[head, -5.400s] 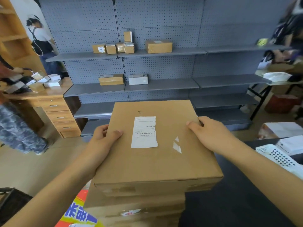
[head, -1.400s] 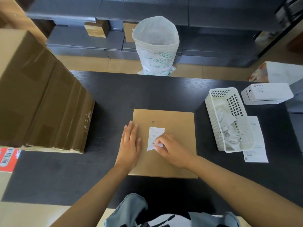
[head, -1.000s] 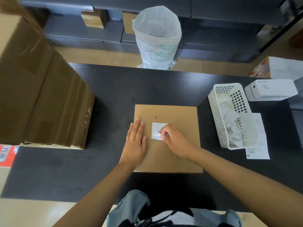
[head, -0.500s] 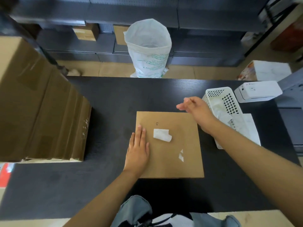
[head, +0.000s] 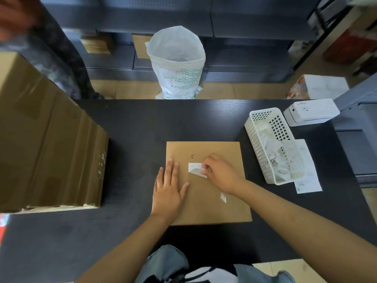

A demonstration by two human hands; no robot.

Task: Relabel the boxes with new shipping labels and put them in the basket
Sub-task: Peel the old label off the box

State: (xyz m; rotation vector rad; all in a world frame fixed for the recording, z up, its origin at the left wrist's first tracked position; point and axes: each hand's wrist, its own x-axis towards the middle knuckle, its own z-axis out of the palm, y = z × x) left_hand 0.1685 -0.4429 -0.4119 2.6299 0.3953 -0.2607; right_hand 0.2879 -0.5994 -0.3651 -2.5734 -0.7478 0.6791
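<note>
A flat brown cardboard box lies on the black table in front of me. My left hand rests flat on the box's left part, fingers straight. My right hand pinches the curled remnant of the old white label near the box's middle. A small white label scrap sticks to the box lower right.
A white perforated basket with peeled label scraps stands right of the box, a sheet of paper beside it, a white label printer behind. A tall stack of cardboard boxes fills the left. A white sack stands beyond the table.
My right hand came back from the white basket to the box and now pinches the remaining label piece. My left hand stayed flat on the box.
</note>
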